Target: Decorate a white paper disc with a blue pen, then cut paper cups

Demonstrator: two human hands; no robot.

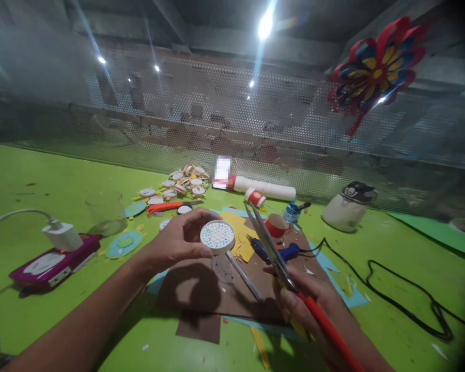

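My left hand grips a shallow round white disc by its edge, thumb below and fingers behind. Its face carries a net of lines and small blue dots. In my right hand is a pair of scissors with red handles, blades pointing up and slightly parted, apart from the disc. Something yellow shows under the right fingers, partly hidden. Below the hands lies a brown board bearing a clear protractor, a pen and a blue glue gun. A red cup piece sits behind the blades.
A pile of small paper clock-like pieces lies at the back, near an orange cutter. Stacked paper cups, an ink bottle and a kettle stand right. Left are a glass and a purple power strip. A black cord loops at right.
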